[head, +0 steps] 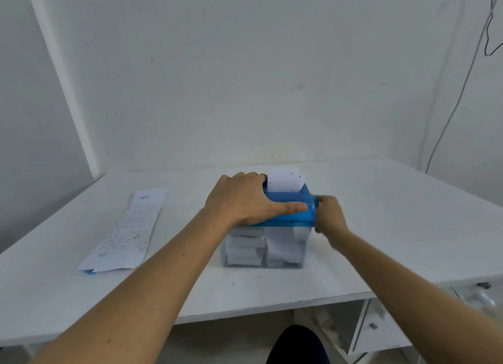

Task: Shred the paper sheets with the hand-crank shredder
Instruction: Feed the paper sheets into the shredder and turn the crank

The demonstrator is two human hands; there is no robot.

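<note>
The hand-crank shredder (292, 218) stands mid-table, a blue top on a clear bin (288, 250) holding white paper strips. A white sheet (284, 180) sticks up out of its slot. My left hand (245, 199) grips the blue top from the left, thumb along the front face and fingers over the back edge. At the shredder's right end my right hand (328, 214) is curled round the crank (315, 200), which it mostly hides. A stack of long printed paper sheets (126, 231) lies flat on the table to the left.
The white table (381, 227) meets white walls at the back and left. Drawers with handles (479, 295) sit under its right end. A thin cable (449, 113) hangs down the right wall. A dark knee (298, 344) shows below the front edge.
</note>
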